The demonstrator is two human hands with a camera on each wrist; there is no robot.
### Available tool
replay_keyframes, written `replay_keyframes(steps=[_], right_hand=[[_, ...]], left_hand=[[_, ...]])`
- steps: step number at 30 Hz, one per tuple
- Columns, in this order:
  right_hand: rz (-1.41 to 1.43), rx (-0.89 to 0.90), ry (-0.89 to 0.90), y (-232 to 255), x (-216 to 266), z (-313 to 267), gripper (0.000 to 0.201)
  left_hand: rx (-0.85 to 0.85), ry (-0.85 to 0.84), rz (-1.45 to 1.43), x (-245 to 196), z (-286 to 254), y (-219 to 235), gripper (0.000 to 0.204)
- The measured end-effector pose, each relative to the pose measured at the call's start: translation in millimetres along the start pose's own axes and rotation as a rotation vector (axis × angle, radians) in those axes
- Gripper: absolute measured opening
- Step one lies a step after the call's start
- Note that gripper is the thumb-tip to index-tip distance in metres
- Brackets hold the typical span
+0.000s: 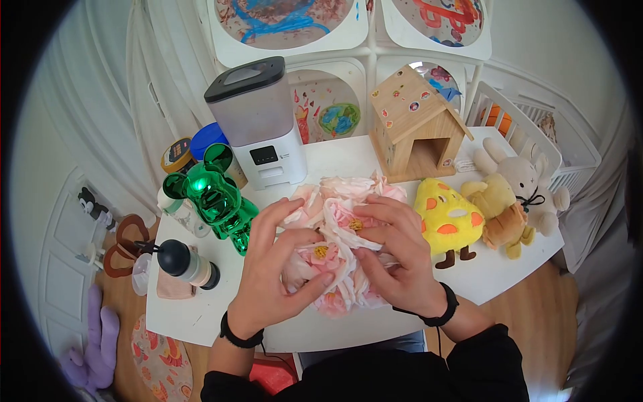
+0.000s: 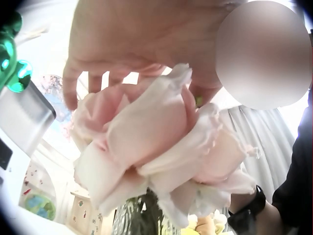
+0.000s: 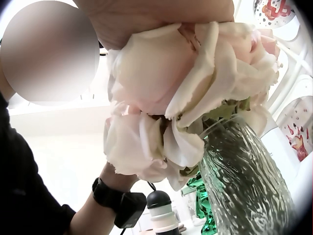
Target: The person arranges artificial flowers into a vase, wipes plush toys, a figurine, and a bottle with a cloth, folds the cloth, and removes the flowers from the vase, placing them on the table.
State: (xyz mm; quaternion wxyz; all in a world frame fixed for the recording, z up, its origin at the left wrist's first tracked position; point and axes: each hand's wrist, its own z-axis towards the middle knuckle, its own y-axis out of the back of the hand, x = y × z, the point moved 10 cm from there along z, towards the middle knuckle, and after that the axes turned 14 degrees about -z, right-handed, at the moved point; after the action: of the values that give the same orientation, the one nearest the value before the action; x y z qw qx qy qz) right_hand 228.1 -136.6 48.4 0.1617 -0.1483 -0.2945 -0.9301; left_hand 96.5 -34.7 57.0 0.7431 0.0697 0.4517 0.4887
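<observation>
A bunch of pale pink flowers with yellow centres stands in a ribbed clear glass vase, hidden under the petals in the head view. My left hand cups the near left bloom, its thumb low on the petals and its fingers curled over the top. On the right side my right hand bends round another bloom, fingertips and thumb among its petals. Large petals fill the left wrist view below the palm. Both wrists wear black bands.
Left on the white table are a shiny green bear figure and a black-topped bottle. Behind stand a pet feeder and a wooden house. A yellow plush and a plush rabbit sit at right.
</observation>
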Motion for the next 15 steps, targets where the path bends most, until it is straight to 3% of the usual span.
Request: replay_keyframes(steps=[4,6,10,13,15], right_hand=[[-0.019,0.003,0.022,-2,3,1,0.027],[-0.026,-0.003,0.024,-2,4,0,0.027],[-0.044,-0.006,0.026,-1,6,-1,0.027],[-0.075,-0.009,0.034,-2,7,-1,0.027],[-0.095,-0.016,0.036,-2,7,-2,0.026]], left_hand=[[-0.002,0.016,0.015,-5,2,0,0.031],[-0.039,0.082,-0.182,6,-4,-1,0.022],[-0.065,0.013,-0.071,-5,-5,-5,0.015],[-0.146,-0.020,-0.094,-6,-8,-2,0.009],[-0.262,-0.026,-0.296,0,-12,5,0.008]])
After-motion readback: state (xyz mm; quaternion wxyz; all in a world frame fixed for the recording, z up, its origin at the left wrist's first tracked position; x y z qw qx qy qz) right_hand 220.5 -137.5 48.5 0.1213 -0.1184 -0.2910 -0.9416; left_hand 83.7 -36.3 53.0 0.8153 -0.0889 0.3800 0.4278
